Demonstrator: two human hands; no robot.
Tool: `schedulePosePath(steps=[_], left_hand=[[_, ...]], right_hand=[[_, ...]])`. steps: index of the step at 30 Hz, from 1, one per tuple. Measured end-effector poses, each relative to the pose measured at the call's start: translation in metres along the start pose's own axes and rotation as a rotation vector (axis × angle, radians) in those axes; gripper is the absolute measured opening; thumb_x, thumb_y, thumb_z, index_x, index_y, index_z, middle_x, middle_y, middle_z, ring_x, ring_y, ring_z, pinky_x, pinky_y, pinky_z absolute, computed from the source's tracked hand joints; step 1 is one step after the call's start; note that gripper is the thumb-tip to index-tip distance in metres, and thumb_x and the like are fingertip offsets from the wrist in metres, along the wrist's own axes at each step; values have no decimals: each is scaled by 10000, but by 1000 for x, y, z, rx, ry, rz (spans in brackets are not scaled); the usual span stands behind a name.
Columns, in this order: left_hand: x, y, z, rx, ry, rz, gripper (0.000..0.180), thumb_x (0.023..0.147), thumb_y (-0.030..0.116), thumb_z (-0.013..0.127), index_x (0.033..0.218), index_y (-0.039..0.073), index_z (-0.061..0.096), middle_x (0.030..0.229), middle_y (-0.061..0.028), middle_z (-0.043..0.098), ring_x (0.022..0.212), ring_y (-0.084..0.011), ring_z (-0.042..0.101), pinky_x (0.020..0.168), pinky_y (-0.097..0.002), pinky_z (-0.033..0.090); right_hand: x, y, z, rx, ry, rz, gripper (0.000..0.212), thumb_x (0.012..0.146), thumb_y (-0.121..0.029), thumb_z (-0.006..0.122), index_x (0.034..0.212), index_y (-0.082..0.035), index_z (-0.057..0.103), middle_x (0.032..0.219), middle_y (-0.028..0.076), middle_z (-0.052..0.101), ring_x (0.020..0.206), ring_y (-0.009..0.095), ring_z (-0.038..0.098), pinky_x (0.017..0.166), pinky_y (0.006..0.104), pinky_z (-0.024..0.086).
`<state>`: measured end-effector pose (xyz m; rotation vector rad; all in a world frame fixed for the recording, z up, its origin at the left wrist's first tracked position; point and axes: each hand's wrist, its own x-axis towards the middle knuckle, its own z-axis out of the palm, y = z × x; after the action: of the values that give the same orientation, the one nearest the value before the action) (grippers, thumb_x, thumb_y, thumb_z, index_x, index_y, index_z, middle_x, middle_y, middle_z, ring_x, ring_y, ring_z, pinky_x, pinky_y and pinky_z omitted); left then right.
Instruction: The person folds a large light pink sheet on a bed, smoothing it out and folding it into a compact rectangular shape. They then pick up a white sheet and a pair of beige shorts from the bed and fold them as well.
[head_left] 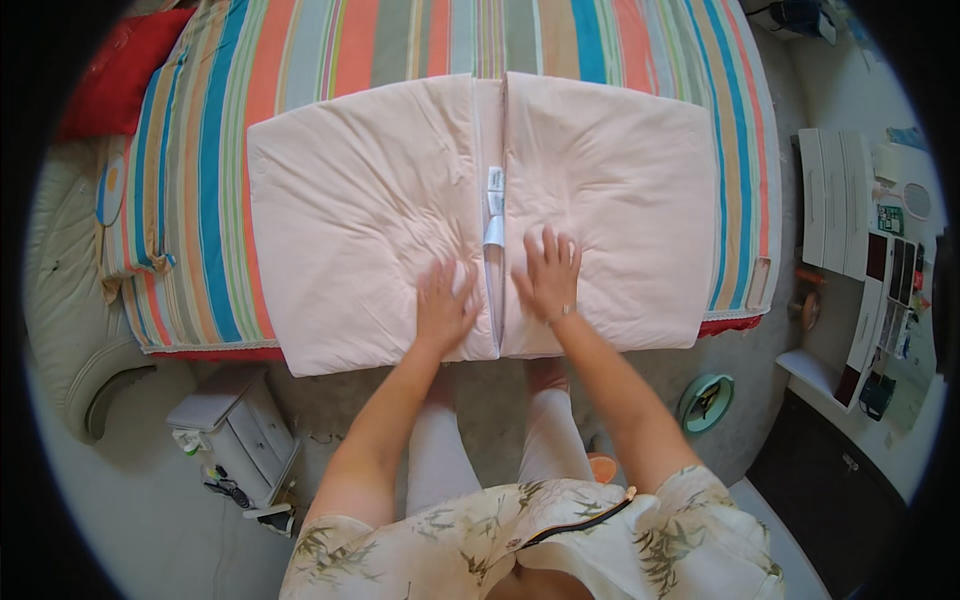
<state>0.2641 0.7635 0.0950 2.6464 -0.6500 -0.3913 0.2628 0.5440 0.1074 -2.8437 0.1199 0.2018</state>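
A pale pink quilt or thick pad (370, 180) lies on the bed, with its two sides folded in so their edges face each other along a narrow middle gap. White labels (495, 205) show in that gap. My left hand (446, 302) rests palm down on the left panel near its inner edge, fingers spread and slightly blurred. On the right panel, close to the gap, my right hand (548, 275) lies flat with its fingers apart. Neither hand grasps anything. Creases run through the fabric around both hands.
The bed has a striped cover (400, 40); a red pillow (125, 75) lies at its far left. A white bedside cabinet (235, 435) stands at the lower left. To the right are a teal basin (706, 404) on the floor and a white drawer unit (835, 200).
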Motion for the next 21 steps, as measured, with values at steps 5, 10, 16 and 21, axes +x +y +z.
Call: schedulePosePath(steps=[5, 10, 16, 21], left_hand=[[-84, 17, 30, 48, -122, -39, 638, 792, 297, 577, 1343, 84, 337, 1404, -158, 279, 1302, -354, 234, 1052, -492, 187], [-67, 65, 6, -29, -21, -162, 634, 775, 230, 596, 1330, 63, 337, 1388, -206, 275, 1284, -376, 247, 1041, -484, 204], [29, 183, 24, -244, 200, -56, 614, 754, 207, 633, 1294, 56, 383, 1361, -229, 312, 1245, -390, 308, 1012, -467, 268], [86, 288, 67, -554, 170, -46, 593, 758, 201, 643, 1278, 43, 406, 1330, -222, 363, 1219, -373, 356, 1014, -422, 306]], right_hand=[[-110, 55, -9, 1, -125, -107, 570, 775, -328, 591, 1291, -147, 431, 1365, 175, 335, 1252, 369, 295, 1034, 519, 209], [-129, 158, -38, 224, 271, 54, 509, 750, -173, 627, 1208, -9, 477, 1252, 237, 441, 1182, 390, 394, 1005, 465, 304], [-124, 308, -58, 568, 282, 927, 611, 719, -230, 694, 1187, 73, 447, 1144, 234, 529, 1055, 328, 519, 916, 365, 404], [-125, 338, -78, 1142, -103, 897, 531, 723, -192, 718, 1131, 66, 495, 1045, 142, 604, 906, 196, 581, 812, 298, 461]])
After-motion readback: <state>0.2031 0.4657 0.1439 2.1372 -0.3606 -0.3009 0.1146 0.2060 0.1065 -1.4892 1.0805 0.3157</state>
